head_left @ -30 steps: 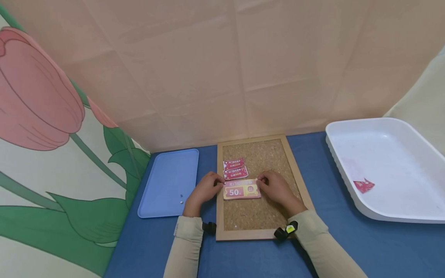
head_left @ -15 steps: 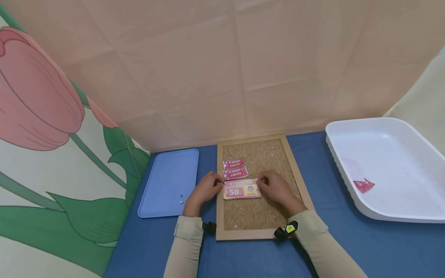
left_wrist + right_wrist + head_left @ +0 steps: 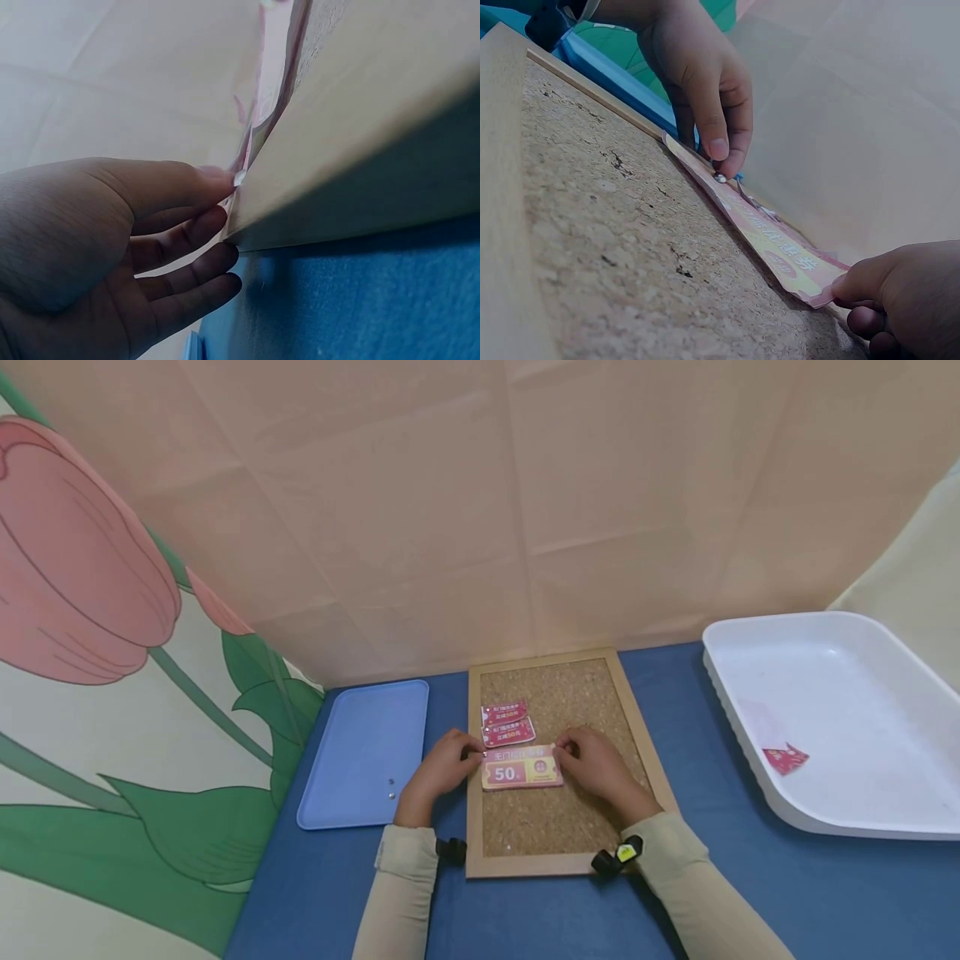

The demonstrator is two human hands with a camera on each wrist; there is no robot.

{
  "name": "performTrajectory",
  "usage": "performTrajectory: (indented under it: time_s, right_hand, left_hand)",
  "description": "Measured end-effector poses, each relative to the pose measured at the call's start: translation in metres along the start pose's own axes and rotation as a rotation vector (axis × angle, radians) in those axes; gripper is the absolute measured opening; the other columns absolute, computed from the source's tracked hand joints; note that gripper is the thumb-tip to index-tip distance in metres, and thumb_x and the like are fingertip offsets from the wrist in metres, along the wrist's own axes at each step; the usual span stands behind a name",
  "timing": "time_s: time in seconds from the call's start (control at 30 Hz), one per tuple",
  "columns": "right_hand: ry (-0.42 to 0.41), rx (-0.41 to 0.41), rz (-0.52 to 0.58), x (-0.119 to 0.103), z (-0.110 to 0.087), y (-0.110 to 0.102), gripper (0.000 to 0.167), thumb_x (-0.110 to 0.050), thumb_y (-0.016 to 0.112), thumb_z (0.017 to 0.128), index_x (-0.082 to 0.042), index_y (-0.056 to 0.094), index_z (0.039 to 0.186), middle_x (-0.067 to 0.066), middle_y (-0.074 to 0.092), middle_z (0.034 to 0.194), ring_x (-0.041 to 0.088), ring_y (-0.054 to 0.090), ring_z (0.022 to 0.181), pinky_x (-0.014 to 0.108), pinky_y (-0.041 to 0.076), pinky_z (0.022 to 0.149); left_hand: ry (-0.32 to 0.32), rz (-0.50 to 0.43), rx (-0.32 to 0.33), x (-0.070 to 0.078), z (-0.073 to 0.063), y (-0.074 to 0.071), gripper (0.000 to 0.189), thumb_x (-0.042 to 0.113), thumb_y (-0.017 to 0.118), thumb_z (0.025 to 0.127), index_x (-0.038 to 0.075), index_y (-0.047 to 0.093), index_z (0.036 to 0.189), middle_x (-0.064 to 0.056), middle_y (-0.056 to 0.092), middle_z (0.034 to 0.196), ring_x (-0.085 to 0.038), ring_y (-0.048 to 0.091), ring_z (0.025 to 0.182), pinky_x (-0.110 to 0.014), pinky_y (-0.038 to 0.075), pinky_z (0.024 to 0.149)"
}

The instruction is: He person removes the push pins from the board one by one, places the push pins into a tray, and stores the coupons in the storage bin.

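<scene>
A pink and yellow coupon [image 3: 517, 779] marked 50 lies across the left part of the wood-framed cork board [image 3: 551, 829]. At its upper left corner my left hand [image 3: 447, 766] pinches a thumbtack [image 3: 720, 178] between thumb and index finger; its silvery head shows in the right wrist view, with the point hidden. My right hand [image 3: 597, 768] holds the coupon's right edge between thumb and fingers. Just above lie two smaller red coupons, the upper coupon [image 3: 504, 714] and the lower coupon [image 3: 510, 733], near the frame's left side.
Left of the board is a blue tray [image 3: 367, 735] with a few thumbtacks [image 3: 392, 797] near its lower right. A large white bin [image 3: 862, 718] stands at the right, with a red paper piece [image 3: 785, 760] inside. Behind the blue-covered table [image 3: 510, 920] hangs a beige cloth.
</scene>
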State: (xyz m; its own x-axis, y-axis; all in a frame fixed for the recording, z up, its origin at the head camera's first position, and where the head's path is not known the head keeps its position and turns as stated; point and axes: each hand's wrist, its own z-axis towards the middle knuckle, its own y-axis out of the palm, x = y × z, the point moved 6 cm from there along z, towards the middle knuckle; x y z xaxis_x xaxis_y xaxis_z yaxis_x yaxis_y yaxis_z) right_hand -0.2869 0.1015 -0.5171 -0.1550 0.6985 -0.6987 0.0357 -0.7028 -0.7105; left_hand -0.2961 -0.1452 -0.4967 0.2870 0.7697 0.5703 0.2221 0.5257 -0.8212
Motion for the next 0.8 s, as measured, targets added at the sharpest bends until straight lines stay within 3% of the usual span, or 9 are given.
performTrajectory:
  time_s: [0.4,0.8]
  right_hand:
    - [-0.013,-0.004,-0.002,-0.003,0.000,0.000,0.010,-0.023,0.065,0.093,-0.013,0.067,0.094,0.002,0.058,0.086,0.020,0.051,0.081,0.037,0.044,0.069]
    - [-0.006,-0.004,-0.021,0.000,0.002,0.002,0.009,-0.024,0.066,0.093,-0.015,0.066,0.092,0.001,0.058,0.084,0.019,0.052,0.080,0.036,0.043,0.070]
  left_hand:
    - [0.001,-0.019,0.004,-0.003,-0.001,-0.002,0.015,0.020,0.063,0.096,0.011,0.070,0.106,-0.003,0.057,0.103,-0.017,0.054,0.093,-0.038,0.047,0.083]
    - [0.022,0.004,-0.024,-0.001,0.010,-0.004,0.011,0.016,0.064,0.095,0.010,0.071,0.100,-0.002,0.060,0.096,-0.017,0.054,0.089,-0.037,0.048,0.079]
